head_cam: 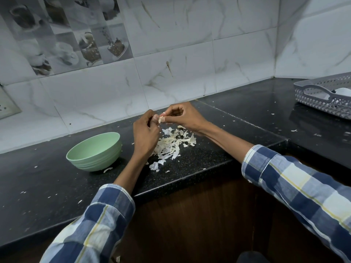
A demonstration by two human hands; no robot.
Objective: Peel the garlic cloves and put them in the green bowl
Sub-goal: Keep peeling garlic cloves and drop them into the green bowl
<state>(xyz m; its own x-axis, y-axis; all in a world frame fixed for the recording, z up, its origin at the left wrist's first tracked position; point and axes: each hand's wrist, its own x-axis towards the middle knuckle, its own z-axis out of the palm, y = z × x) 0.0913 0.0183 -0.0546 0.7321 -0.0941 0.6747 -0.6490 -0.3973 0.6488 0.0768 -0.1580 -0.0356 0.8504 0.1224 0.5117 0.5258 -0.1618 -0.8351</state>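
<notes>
Two hands, left hand (146,130) & right hand (182,115), pinch one small pale garlic clove (160,120) between curled fingers above one heap of papery white skins (171,143) on black speckled stone desk (190,164), w/ one pale green ribbed bowl (95,151) just left.

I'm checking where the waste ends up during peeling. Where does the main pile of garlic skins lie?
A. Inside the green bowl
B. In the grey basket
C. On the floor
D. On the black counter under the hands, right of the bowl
D: the garlic skins lie heaped on the black counter just below the left hand and right hand, to the right of the green bowl, not in the grey basket.
</notes>
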